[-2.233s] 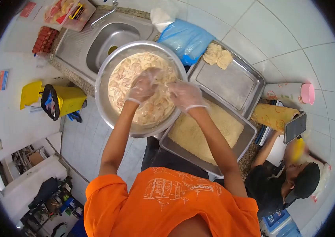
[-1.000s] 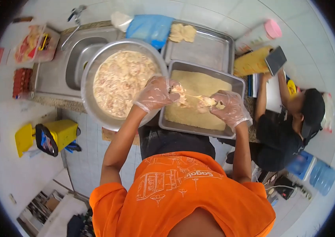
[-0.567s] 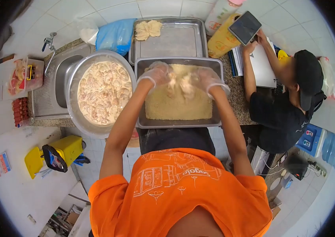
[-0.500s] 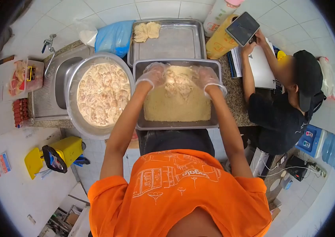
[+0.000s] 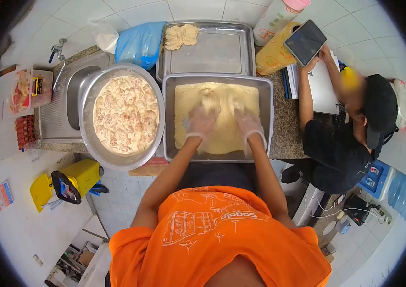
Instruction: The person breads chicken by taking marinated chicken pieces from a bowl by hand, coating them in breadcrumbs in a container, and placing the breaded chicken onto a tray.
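A deep grey tray (image 5: 266, 119) in front of me holds pale breadcrumbs (image 5: 191, 93). Both my hands, in clear plastic gloves, are inside it. My left hand (image 5: 200, 123) is low over the crumbs on the left, and my right hand (image 5: 249, 125) mirrors it on the right. Motion smears the fingers of both. Just beyond them, a blurred crumb-covered mass, seemingly the piece of raw chicken (image 5: 218, 99), lies at the fingertips; whether either hand grips it is unclear. To the left, a large metal bowl (image 5: 88, 129) contains chicken pieces in creamy batter (image 5: 125, 115).
Behind the crumbs, a metal tray (image 5: 212, 57) carries breaded pieces (image 5: 181, 37) at its left end. A blue bag (image 5: 139, 44) and a sink (image 5: 76, 95) are at left. On the right, a person in black (image 5: 341, 148) holds a tablet (image 5: 305, 42) over the counter, beside a yellow container (image 5: 274, 56).
Both hands have come from the tray's far corners toward its near middle. The chicken, clearly visible between them before, is now blurred and crumb-covered. The tablet has shifted slightly right.
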The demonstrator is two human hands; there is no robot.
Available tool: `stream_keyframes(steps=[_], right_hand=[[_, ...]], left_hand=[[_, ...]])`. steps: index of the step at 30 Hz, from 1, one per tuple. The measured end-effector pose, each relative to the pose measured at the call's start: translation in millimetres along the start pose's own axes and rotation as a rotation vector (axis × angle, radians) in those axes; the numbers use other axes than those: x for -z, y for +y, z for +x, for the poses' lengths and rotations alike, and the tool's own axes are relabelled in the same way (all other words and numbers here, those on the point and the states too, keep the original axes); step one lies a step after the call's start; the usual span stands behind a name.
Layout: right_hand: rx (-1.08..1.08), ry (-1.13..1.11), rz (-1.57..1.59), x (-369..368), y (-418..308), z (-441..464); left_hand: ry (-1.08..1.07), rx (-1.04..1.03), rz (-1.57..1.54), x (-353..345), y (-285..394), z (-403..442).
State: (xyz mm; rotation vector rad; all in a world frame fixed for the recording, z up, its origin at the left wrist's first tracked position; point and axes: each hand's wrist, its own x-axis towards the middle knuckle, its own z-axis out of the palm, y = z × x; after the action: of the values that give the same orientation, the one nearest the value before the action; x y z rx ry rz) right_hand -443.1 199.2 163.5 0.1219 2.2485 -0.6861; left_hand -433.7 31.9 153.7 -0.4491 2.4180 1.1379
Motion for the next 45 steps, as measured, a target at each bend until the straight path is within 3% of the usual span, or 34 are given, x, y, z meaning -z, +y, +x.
stream_keyframes(steps=[1, 4, 8, 9, 13, 14, 15, 16, 17, 20, 21, 22, 24, 25, 28, 31, 34, 35, 37, 39, 41, 43, 44, 45], right_hand=[[0.019, -0.027, -0.358, 17, -21, 2], [0.153, 0.550, -0.208, -52, 3, 84], [0.215, 0.349, -0.383, -65, 4, 41], [0.219, 0.337, -0.376, -58, 4, 48], [0.229, 0.457, -0.461, -78, 16, 66], [0.199, 0.384, -0.513, -71, 15, 78], [0.166, 0.304, -0.565, -56, 2, 73], [0.114, 0.194, -0.608, -58, 2, 57], [0.168, 0.233, -0.546, -57, 10, 68], [0.144, -0.159, -0.371, 15, -18, 47], [0.133, -0.191, -0.413, 4, 8, 65], [0.123, -0.222, -0.454, -6, 34, 83], [0.126, -0.019, -0.455, -5, 21, 45], [0.198, 0.064, -0.341, -15, 29, 52], [0.230, 0.026, -0.281, -13, 20, 51], [0.439, 0.268, -0.087, 3, -4, 1], [0.693, 0.505, -0.444, -45, 47, 21], [0.763, 0.531, -0.440, -60, 62, 26], [0.528, 0.390, -0.325, -43, 69, -5], [0.247, 0.243, -0.245, -30, 64, -27], [-0.068, 0.092, -0.214, -25, 60, -35], [-0.215, -0.017, -0.049, -46, 61, -10], [-0.287, -0.066, 0.034, -58, 65, 4], [-0.101, -0.026, 0.096, -72, 81, 12]], left_hand=[[0.132, -0.169, 0.125, -26, -27, 36], [0.192, -0.473, 0.379, -59, -65, 59], [-0.153, -0.608, 0.773, -37, -74, 38], [-0.155, -0.576, 0.779, -35, -67, 45], [-0.286, -0.449, 0.851, -45, -66, 29], [-0.310, -0.431, 0.889, -43, -64, 37], [-0.207, -0.513, 0.723, -53, -78, 47], [-0.290, -0.495, 0.758, -44, -70, 40], [-0.373, -0.482, 0.794, -33, -59, 44], [-0.649, -0.365, 0.780, -19, -50, 109], [-0.766, -0.305, 0.751, -24, -59, 118], [-0.643, -0.355, 0.745, -29, -66, 110], [-0.373, -0.460, 0.724, -31, -71, 96], [-0.345, -0.415, 0.675, -24, -59, 85], [-0.362, -0.367, 0.551, -1, -24, 69], [0.019, -0.873, 0.490, -3, -40, 56], [-0.089, -1.062, 0.187, -19, -83, 46], [-0.019, -1.195, 0.441, -23, -96, 33], [-0.008, -1.069, 0.544, -17, -107, -1], [-0.138, -0.562, 0.241, 9, -96, -36], [-0.410, -0.198, 0.498, -43, -165, 11], [-0.593, -0.001, 0.354, -63, -176, 16], [-0.635, 0.002, 0.093, -58, -143, 4], [-0.669, 0.004, -0.167, -50, -114, -7]])
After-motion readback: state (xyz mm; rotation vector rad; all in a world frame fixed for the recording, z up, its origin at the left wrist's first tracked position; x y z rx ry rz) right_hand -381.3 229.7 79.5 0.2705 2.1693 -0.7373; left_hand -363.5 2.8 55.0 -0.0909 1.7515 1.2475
